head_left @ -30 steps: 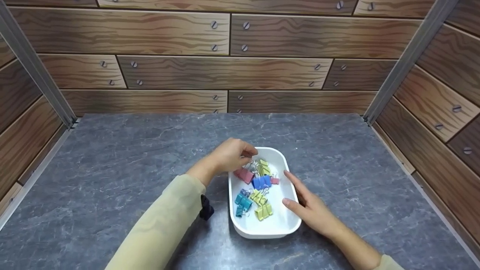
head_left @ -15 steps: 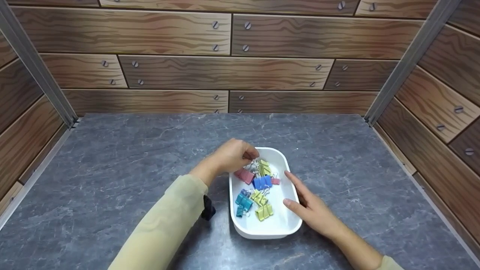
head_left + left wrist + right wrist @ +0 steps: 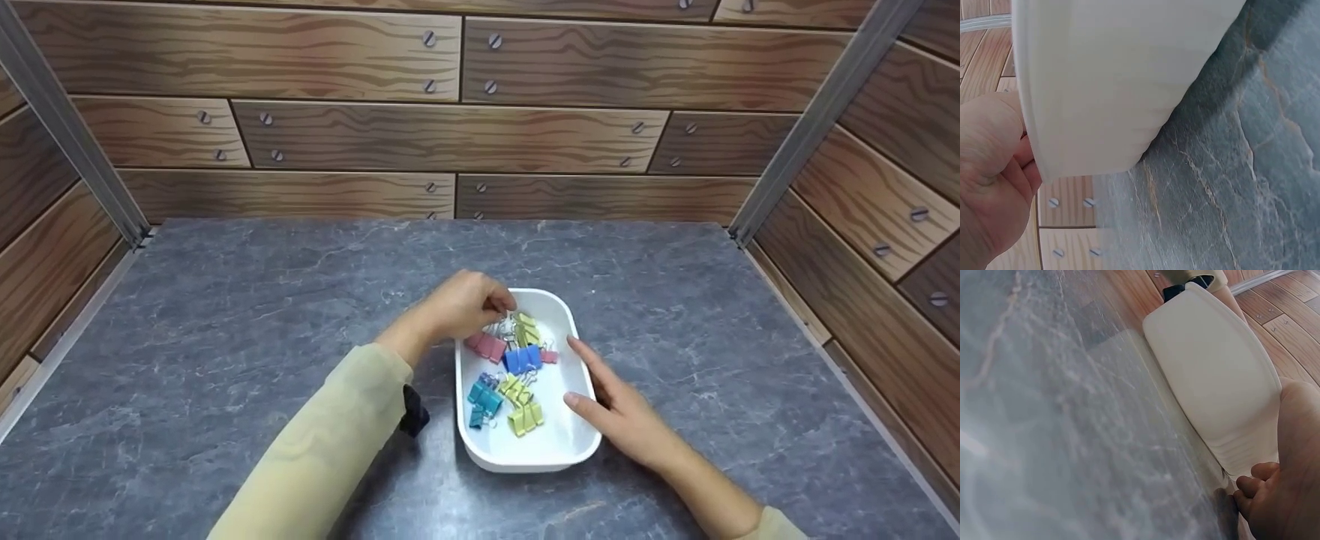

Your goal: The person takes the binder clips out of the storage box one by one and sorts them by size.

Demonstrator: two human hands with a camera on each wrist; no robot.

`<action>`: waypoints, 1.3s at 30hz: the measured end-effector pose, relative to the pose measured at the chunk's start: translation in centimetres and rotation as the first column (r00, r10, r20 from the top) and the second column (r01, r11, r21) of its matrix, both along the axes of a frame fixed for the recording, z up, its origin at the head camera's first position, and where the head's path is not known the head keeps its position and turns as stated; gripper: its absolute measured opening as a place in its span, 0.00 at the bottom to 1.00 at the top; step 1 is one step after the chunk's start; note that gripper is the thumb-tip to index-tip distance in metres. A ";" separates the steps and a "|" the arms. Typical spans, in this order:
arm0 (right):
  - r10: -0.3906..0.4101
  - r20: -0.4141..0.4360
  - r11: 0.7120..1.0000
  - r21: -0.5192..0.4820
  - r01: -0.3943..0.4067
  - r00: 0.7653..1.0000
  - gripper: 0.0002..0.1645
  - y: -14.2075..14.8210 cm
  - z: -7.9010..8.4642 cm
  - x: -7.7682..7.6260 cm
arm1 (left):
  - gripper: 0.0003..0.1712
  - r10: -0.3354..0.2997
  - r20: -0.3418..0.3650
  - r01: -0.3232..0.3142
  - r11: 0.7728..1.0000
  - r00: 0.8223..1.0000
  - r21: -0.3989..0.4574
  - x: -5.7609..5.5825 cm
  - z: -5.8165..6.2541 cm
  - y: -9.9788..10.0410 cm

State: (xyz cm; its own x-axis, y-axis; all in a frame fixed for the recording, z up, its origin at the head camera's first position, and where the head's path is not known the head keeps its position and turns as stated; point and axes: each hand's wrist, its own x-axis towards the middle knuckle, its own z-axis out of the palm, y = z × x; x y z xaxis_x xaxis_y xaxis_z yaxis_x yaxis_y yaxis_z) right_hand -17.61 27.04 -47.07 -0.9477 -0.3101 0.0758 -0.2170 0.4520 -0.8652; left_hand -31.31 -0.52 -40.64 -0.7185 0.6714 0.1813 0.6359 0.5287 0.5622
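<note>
nearest the wearer, a pale yellow-green left sleeve (image 3: 315, 442) reaches in, with a black device (image 3: 414, 412) at its cuff; the right sleeve (image 3: 776, 525) shows only at the lower edge. the right hand (image 3: 630, 424) lies along the right side of a white tray (image 3: 525, 461), thumb and index finger spread apart with their tips at the rim; in the right wrist view its other fingers bend loosely beside the outer wall. the tray sits on a grey marbled tabletop (image 3: 285, 315), long side running away from the wearer.

inside it, nearest first, lie a yellow-green binder clip (image 3: 526, 420), a small teal clip (image 3: 476, 416) by the left wall, a larger teal clip (image 3: 485, 397) and a second yellow-green clip (image 3: 516, 390). past them come a broad blue clip (image 3: 523, 361), a small pink clip (image 3: 550, 357) on its right and a larger pink clip (image 3: 487, 346) on its left. another yellow-green clip (image 3: 527, 328) lies farther in.

the left hand (image 3: 461, 307) bends over the far left rim, fingers curled narrowly near silver wire handles (image 3: 499, 325); whether they pinch anything i cannot tell. behind stand a wood-plank-patterned back wall (image 3: 337, 135) and a grey metal post (image 3: 817, 112) at the right corner.
</note>
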 end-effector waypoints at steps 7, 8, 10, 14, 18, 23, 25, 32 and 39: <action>0.006 0.001 1.000 0.001 -0.006 1.000 0.46 -0.3 0.0 -0.1 | 0.11 0.053 0.110 -0.061 0.995 0.993 0.075 0.5 0.7 -0.8; 0.006 0.002 1.000 0.000 -0.006 1.000 0.46 -0.3 0.0 -0.1 | 0.11 0.055 0.123 -0.066 0.993 0.991 0.093 0.6 0.8 -0.9; 0.006 0.001 1.000 -0.002 -0.006 1.000 0.47 -0.2 0.0 0.0 | 0.11 0.054 0.148 -0.074 0.989 0.987 0.129 0.7 1.0 -1.2; 0.019 -0.005 1.000 -0.019 -0.019 1.000 0.47 -0.2 -0.1 0.0 | 0.09 0.048 0.183 -0.086 0.975 0.982 0.207 1.1 1.6 -1.6; 0.024 -0.013 0.999 -0.030 -0.025 1.000 0.47 -0.1 -0.1 0.0 | 0.09 0.060 0.206 -0.117 0.953 0.977 0.280 1.6 2.4 -2.2; 0.006 -0.007 1.000 -0.024 -0.006 1.000 0.49 -0.1 -0.2 0.0 | 0.09 0.095 0.168 -0.150 0.925 0.981 0.348 2.2 3.4 -3.1; 0.005 -0.007 1.000 -0.024 -0.005 1.000 0.50 -0.1 -0.2 0.0 | 0.09 0.110 0.152 -0.159 0.918 0.982 0.362 2.3 3.6 -3.6; -0.003 -0.005 1.000 -0.010 0.003 1.000 0.51 0.0 -0.2 -0.1 | 0.09 0.154 0.143 -0.198 0.900 0.978 0.388 2.9 4.3 -6.1; -0.019 -0.009 1.000 0.011 0.019 1.000 0.50 0.1 0.0 0.0 | 0.08 0.200 0.173 -0.254 0.881 0.964 0.399 3.5 4.4 -9.3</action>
